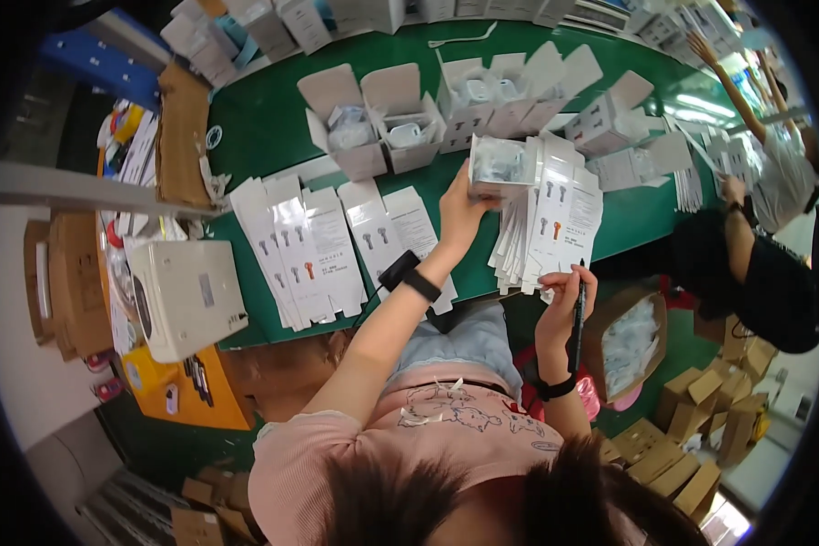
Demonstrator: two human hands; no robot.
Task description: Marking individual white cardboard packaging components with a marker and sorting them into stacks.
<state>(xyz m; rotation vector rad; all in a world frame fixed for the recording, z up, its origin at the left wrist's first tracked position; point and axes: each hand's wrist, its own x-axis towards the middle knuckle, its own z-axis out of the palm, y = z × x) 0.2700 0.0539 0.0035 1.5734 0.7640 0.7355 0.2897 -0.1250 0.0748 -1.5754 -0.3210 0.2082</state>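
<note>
The left grip (464, 214) holds an open white box (500, 190) with plastic-wrapped contents (500, 156) showing. The right grip (564, 300) is curled around a black pen (578, 318). Just beyond that grip, a stack of flat printed cartons (569, 205) lies on the green worktop (264, 118). Beyond the left grip, to its left, stand more open boxes (359, 164).

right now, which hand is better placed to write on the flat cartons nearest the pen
The right hand, it seems: it holds the black pen beside the near end of the flat cartons, while the left hand holds an open white box.
</note>
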